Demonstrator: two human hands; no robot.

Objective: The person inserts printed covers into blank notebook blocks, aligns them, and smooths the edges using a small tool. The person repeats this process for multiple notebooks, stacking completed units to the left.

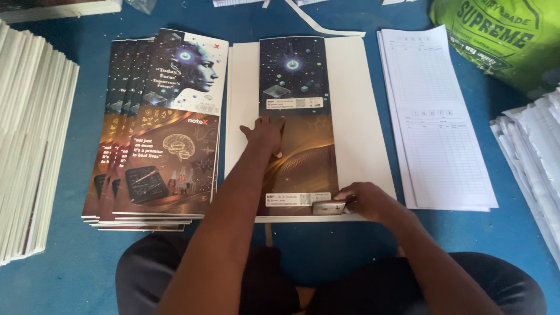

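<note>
My left hand presses flat on the middle of a dark printed cover sheet that lies on a white stack of paper. At the cover's near right corner my right hand grips a small metal block pressed against the sheet's edge.
A fanned pile of printed covers lies to the left, a tall white paper stack further left. Ruled index sheets lie to the right, more white sheets at the far right, a green bag behind. Everything sits on a blue surface.
</note>
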